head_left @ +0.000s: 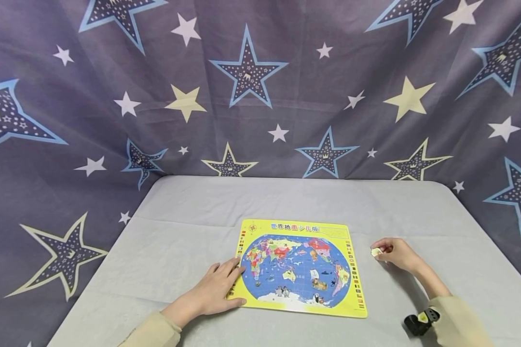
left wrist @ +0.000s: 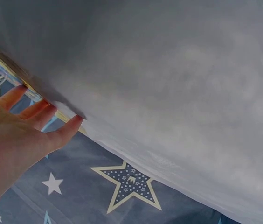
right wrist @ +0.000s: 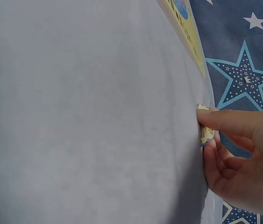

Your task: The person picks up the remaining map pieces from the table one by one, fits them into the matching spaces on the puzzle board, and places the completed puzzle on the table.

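Note:
A yellow-bordered world map puzzle (head_left: 304, 312) lies flat on the table, its blue oval map filled with coloured continents and small animal pictures. My left hand (head_left: 214, 291) rests at the board's left edge, fingers spread and fairly straight over the yellow border. In the left wrist view, the left hand (left wrist: 17, 121) shows its fingertips along that edge. To the right of the board, my right hand (head_left: 397, 253) pinches a small pale puzzle piece (head_left: 376, 251) between thumb and fingers. The right wrist view shows the piece (right wrist: 207, 129) as cream with a bluish end, partly covered by the fingers.
A light grey cloth covers the table (head_left: 191, 202). Behind it and at the sides hangs a dark curtain (head_left: 156, 58) with printed stars. A black wrist camera (head_left: 418, 322) is strapped at the right sleeve (head_left: 458, 320).

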Demonstrator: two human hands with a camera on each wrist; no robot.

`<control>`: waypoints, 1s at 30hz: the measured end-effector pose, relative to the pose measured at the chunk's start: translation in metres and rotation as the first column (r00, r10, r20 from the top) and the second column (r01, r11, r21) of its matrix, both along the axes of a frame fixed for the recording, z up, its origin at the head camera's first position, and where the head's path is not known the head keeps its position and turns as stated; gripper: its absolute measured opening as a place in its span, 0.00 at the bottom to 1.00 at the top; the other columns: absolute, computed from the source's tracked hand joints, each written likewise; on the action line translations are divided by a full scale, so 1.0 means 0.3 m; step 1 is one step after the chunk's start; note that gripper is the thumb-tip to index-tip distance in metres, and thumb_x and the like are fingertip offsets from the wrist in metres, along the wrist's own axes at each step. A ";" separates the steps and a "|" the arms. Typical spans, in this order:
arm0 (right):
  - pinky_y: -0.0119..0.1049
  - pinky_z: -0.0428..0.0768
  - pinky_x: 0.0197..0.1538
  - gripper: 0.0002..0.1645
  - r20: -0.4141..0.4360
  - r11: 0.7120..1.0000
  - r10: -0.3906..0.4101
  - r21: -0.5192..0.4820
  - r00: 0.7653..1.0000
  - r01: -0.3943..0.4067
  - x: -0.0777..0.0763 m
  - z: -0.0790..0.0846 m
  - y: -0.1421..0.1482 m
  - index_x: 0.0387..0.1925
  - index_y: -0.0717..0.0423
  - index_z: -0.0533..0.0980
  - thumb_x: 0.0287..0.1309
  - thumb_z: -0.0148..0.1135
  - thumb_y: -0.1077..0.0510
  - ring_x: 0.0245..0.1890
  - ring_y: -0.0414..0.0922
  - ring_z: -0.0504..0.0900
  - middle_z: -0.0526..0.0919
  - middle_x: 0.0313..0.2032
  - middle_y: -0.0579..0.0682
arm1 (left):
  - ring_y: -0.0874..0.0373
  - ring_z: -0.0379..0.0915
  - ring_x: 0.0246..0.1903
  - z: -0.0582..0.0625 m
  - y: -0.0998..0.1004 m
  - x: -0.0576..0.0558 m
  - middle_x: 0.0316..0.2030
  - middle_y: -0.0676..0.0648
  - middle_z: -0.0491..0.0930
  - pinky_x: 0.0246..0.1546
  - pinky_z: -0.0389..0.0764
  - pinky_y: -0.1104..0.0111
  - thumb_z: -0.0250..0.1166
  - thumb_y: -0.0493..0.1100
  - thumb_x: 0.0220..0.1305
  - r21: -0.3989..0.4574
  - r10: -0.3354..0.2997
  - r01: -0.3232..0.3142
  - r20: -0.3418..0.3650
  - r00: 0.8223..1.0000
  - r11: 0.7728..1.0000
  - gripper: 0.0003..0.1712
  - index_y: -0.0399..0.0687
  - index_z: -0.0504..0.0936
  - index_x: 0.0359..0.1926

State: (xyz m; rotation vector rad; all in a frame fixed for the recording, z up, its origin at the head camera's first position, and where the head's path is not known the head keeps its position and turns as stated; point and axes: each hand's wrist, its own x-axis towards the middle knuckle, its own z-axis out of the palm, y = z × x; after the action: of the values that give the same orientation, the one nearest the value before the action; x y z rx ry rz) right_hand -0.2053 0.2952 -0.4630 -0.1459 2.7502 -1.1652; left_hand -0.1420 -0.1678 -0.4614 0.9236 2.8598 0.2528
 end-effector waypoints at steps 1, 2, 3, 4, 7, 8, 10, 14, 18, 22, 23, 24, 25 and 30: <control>0.29 0.70 0.21 0.14 0.002 1.000 -0.004 -0.003 1.000 0.004 0.000 0.000 0.000 0.37 0.70 0.75 0.43 0.61 0.69 0.22 0.40 0.67 0.71 0.24 0.50 | 0.49 0.50 0.62 -0.001 0.000 -0.001 0.62 0.40 0.56 0.56 0.56 0.47 0.50 0.69 0.53 0.000 0.000 0.000 -0.001 1.000 1.000 0.44 0.42 0.62 0.62; 0.29 0.70 0.21 0.14 0.004 1.000 -0.005 -0.006 1.000 0.005 0.001 0.001 -0.001 0.37 0.70 0.75 0.43 0.61 0.69 0.22 0.40 0.67 0.71 0.24 0.50 | 0.49 0.51 0.62 -0.002 0.000 -0.001 0.62 0.40 0.56 0.56 0.56 0.47 0.50 0.69 0.53 0.000 0.001 -0.001 -0.001 1.000 1.000 0.44 0.42 0.62 0.62; 0.29 0.70 0.21 0.14 0.004 1.000 -0.005 -0.008 1.000 0.005 0.002 0.001 -0.001 0.37 0.70 0.75 0.43 0.61 0.69 0.22 0.40 0.67 0.71 0.24 0.50 | 0.49 0.51 0.62 -0.003 0.000 -0.001 0.62 0.40 0.56 0.56 0.56 0.47 0.50 0.69 0.53 -0.001 0.001 -0.001 -0.001 1.000 1.000 0.44 0.42 0.62 0.61; 0.29 0.70 0.21 0.14 0.001 1.000 -0.005 -0.012 1.000 0.005 0.003 0.001 -0.001 0.37 0.70 0.75 0.44 0.61 0.69 0.22 0.40 0.67 0.71 0.24 0.50 | 0.49 0.51 0.62 -0.003 0.000 -0.001 0.62 0.40 0.56 0.56 0.56 0.47 0.50 0.69 0.53 -0.001 0.002 -0.002 -0.002 1.000 1.000 0.44 0.42 0.62 0.61; 0.29 0.70 0.21 0.13 -0.006 1.000 -0.006 -0.019 1.000 0.006 0.004 0.000 -0.001 0.36 0.70 0.75 0.44 0.61 0.69 0.22 0.39 0.67 0.71 0.24 0.49 | 0.49 0.51 0.62 -0.005 0.000 -0.002 0.62 0.40 0.56 0.56 0.57 0.47 0.50 0.69 0.53 -0.002 0.000 0.000 -0.003 1.000 1.000 0.44 0.42 0.62 0.61; 0.29 0.70 0.21 0.13 -0.008 1.000 -0.006 -0.022 1.000 0.006 0.004 0.000 -0.001 0.36 0.70 0.75 0.44 0.61 0.69 0.22 0.39 0.67 0.71 0.24 0.49 | 0.49 0.51 0.62 -0.006 0.001 -0.003 0.62 0.40 0.56 0.55 0.57 0.47 0.50 0.70 0.53 -0.003 0.000 0.000 -0.004 1.000 1.000 0.45 0.42 0.62 0.61; 0.28 0.70 0.22 0.13 -0.017 1.000 -0.004 -0.020 1.000 0.003 0.005 -0.002 0.000 0.36 0.69 0.75 0.44 0.61 0.69 0.22 0.39 0.67 0.71 0.24 0.50 | 0.49 0.51 0.62 -0.007 0.001 -0.003 0.62 0.40 0.56 0.55 0.57 0.48 0.49 0.70 0.53 -0.004 0.000 0.000 -0.003 1.000 1.000 0.45 0.42 0.62 0.62; 0.28 0.69 0.23 0.12 -0.040 1.000 0.006 -0.014 0.999 -0.007 0.004 -0.005 -0.001 0.36 0.69 0.75 0.44 0.60 0.70 0.24 0.40 0.67 0.72 0.25 0.50 | 0.49 0.51 0.62 -0.008 0.001 -0.002 0.62 0.40 0.56 0.55 0.57 0.47 0.49 0.70 0.53 -0.005 0.004 -0.004 0.001 1.000 1.000 0.45 0.43 0.62 0.62; 0.28 0.69 0.23 0.12 -0.056 1.000 0.016 -0.022 0.998 -0.018 0.005 -0.005 -0.002 0.35 0.69 0.75 0.43 0.60 0.70 0.24 0.39 0.67 0.72 0.25 0.50 | 0.49 0.51 0.62 -0.008 0.002 -0.002 0.62 0.40 0.56 0.55 0.57 0.47 0.49 0.70 0.54 -0.004 0.005 -0.005 0.002 1.000 1.000 0.45 0.43 0.62 0.62; 0.28 0.69 0.23 0.12 -0.059 0.999 0.021 -0.035 0.998 -0.023 0.007 -0.005 -0.002 0.35 0.69 0.74 0.43 0.60 0.70 0.23 0.39 0.67 0.72 0.24 0.50 | 0.49 0.50 0.62 -0.008 0.002 -0.001 0.62 0.40 0.56 0.56 0.57 0.47 0.49 0.70 0.54 -0.004 0.008 -0.008 0.003 1.000 1.000 0.45 0.43 0.62 0.62; 0.28 0.69 0.22 0.12 -0.059 0.999 0.021 -0.036 0.998 -0.023 0.007 -0.004 -0.002 0.35 0.69 0.74 0.43 0.60 0.70 0.22 0.38 0.67 0.72 0.24 0.50 | 0.49 0.50 0.62 -0.009 0.002 -0.001 0.62 0.40 0.56 0.56 0.57 0.47 0.49 0.70 0.54 -0.004 0.008 -0.008 0.002 1.000 1.000 0.45 0.43 0.62 0.62; 0.28 0.69 0.22 0.12 -0.059 0.999 0.022 -0.034 0.998 -0.024 0.008 -0.004 -0.001 0.35 0.69 0.74 0.44 0.60 0.70 0.22 0.38 0.67 0.72 0.23 0.50 | 0.49 0.50 0.62 -0.009 0.002 -0.001 0.62 0.40 0.56 0.56 0.57 0.47 0.49 0.70 0.54 -0.004 0.009 -0.009 0.002 1.000 1.000 0.45 0.43 0.62 0.62; 0.28 0.69 0.22 0.12 -0.057 0.999 0.018 -0.034 0.998 -0.020 0.009 -0.004 -0.002 0.35 0.69 0.74 0.43 0.60 0.70 0.22 0.38 0.67 0.72 0.23 0.50 | 0.49 0.50 0.62 -0.009 0.002 -0.001 0.62 0.40 0.56 0.56 0.57 0.47 0.49 0.70 0.54 -0.004 0.009 -0.009 0.002 1.000 1.000 0.45 0.43 0.62 0.62; 0.28 0.69 0.22 0.11 -0.067 1.000 0.017 -0.017 0.998 -0.018 0.018 -0.002 -0.005 0.34 0.69 0.74 0.43 0.61 0.70 0.21 0.38 0.67 0.72 0.22 0.49 | 0.49 0.50 0.62 -0.008 0.003 -0.001 0.63 0.40 0.55 0.56 0.56 0.47 0.48 0.70 0.54 -0.004 0.008 -0.008 0.014 1.000 1.000 0.45 0.43 0.61 0.62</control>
State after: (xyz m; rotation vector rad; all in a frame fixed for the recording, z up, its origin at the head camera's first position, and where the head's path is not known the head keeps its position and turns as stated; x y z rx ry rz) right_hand -0.2000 0.2937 -0.4636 -0.2149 2.7912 -1.2011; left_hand -0.1423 -0.1669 -0.4637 0.9065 2.8504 0.2530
